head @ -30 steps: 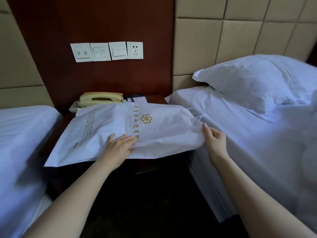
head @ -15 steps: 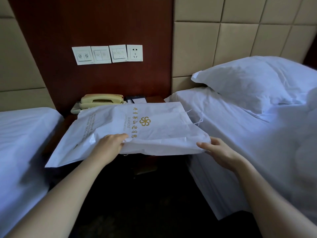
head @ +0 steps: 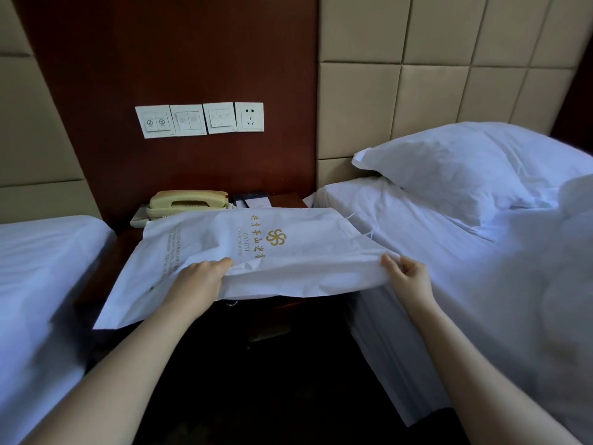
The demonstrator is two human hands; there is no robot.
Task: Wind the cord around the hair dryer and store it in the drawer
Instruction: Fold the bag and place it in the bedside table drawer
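Bag stretches left-to-right across the counter: left hand grips its near edge, right hand pinches its right corner.

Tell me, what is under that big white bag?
The white bag lies across a dark nightstand, bare wood showing beside it. The fingers of the left hand are beneath its front edge. Anything else under it is covered.

Bare left grip, bare right grip, forearms uncovered to the frame edge
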